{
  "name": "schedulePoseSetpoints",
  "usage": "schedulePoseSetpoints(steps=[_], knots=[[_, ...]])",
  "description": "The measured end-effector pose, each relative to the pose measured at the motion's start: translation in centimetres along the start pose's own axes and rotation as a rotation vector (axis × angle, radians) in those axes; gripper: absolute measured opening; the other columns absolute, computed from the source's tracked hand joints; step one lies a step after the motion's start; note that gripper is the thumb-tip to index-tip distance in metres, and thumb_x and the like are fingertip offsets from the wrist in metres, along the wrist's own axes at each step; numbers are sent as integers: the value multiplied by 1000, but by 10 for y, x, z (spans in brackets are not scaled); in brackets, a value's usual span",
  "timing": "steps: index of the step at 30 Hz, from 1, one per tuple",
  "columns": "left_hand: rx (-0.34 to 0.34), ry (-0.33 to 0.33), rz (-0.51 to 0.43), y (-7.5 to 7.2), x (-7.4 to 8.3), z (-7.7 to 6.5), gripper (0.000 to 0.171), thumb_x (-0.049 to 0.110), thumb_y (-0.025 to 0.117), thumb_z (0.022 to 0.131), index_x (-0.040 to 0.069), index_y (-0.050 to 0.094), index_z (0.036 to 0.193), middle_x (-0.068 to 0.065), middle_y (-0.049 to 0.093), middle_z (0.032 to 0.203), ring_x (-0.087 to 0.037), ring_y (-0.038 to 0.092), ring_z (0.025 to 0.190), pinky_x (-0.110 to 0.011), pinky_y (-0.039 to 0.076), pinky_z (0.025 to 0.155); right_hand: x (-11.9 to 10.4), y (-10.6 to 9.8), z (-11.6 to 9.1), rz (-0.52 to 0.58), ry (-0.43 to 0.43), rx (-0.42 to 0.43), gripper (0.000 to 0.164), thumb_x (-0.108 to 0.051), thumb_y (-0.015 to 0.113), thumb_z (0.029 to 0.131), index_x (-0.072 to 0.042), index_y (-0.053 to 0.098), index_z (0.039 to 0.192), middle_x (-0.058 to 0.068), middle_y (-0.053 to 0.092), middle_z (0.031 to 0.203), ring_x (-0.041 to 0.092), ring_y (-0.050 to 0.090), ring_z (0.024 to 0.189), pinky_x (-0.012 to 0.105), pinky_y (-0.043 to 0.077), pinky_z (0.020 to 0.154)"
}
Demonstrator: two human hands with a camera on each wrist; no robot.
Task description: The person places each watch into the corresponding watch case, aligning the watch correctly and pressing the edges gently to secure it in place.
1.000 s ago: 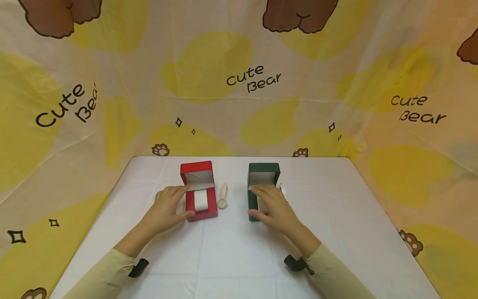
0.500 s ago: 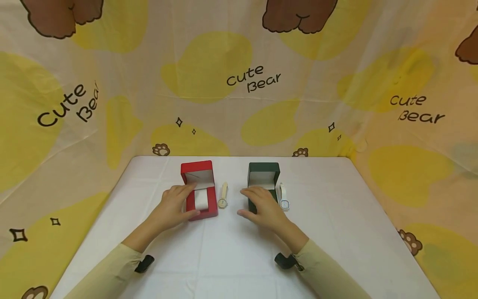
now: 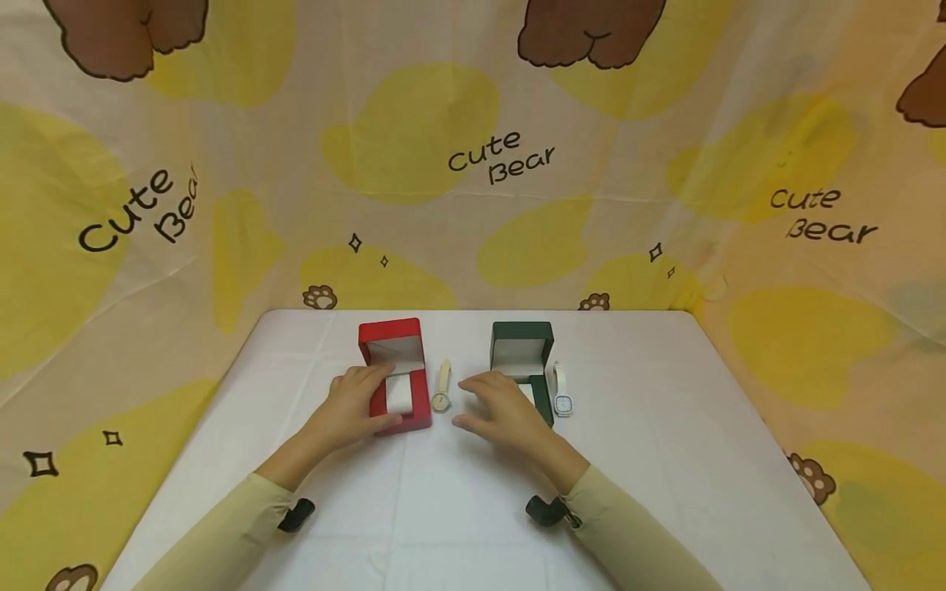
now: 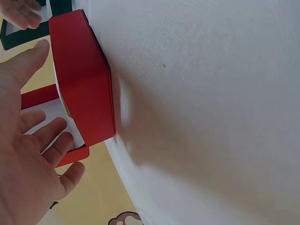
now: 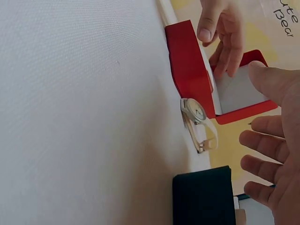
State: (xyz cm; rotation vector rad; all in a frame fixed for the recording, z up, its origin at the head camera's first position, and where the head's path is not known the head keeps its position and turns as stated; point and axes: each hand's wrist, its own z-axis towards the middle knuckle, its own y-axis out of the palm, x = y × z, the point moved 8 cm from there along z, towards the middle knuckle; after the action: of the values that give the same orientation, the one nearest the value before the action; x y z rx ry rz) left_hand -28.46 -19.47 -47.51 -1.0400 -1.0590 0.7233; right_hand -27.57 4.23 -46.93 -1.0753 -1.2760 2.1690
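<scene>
An open red watch box [image 3: 420, 400] with a white cushion [image 3: 399, 395] inside stands left of centre on the table. Over its left side hovers my left hand [image 3: 351, 412], thumb and fingers spread and holding nothing. My right hand [image 3: 504, 414], fingers extended and nothing in them, is above the gap between the boxes, covering part of the open green watch box [image 3: 521, 332]. A watch with a cream strap [image 3: 442, 387] lies between the red box and my right fingertips; its round dial [image 5: 195, 110] shows in the right wrist view. A white watch [image 3: 563, 398] lies right of the green box.
All of this stands on a white-covered table [image 3: 443, 509]. A printed cloth backdrop [image 3: 414, 148] rises behind and on both sides. Each sleeve has a black wrist camera [image 3: 548, 510] near the cuff.
My right hand has moved left, off the green box toward the cream-strapped watch, uncovering the white watch. My left hand has drifted slightly right over the red box. Boxes and watches stay in place.
</scene>
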Motion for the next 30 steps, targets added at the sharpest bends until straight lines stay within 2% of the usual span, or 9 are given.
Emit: schedulePoseSetpoints(steps=[10, 21, 30], knots=[[0, -23, -35, 6, -5, 2, 85, 46, 84, 81, 10, 49, 150, -15, 55, 148, -36, 46, 134, -59, 33, 110, -1, 17, 14, -14, 14, -36, 57, -48, 72, 93, -12, 64, 136, 2, 67, 132, 21, 55, 130, 40, 40, 115], [-11, -5, 17, 6, -1, 7, 85, 43, 86, 80, 8, 50, 149, -14, 59, 143, -35, 47, 130, -57, 34, 108, 2, 30, 25, 5, 73, -47, 54, -44, 74, 92, -12, 66, 134, 4, 69, 129, 22, 57, 128, 41, 44, 111], [-33, -9, 67, 6, 1, 13, 84, 45, 87, 77, 8, 55, 145, -15, 61, 140, -35, 49, 127, -56, 36, 104, 10, 43, 34, -38, 137, -72, 52, -41, 75, 91, -9, 69, 131, 5, 73, 123, 22, 62, 122, 39, 47, 107]])
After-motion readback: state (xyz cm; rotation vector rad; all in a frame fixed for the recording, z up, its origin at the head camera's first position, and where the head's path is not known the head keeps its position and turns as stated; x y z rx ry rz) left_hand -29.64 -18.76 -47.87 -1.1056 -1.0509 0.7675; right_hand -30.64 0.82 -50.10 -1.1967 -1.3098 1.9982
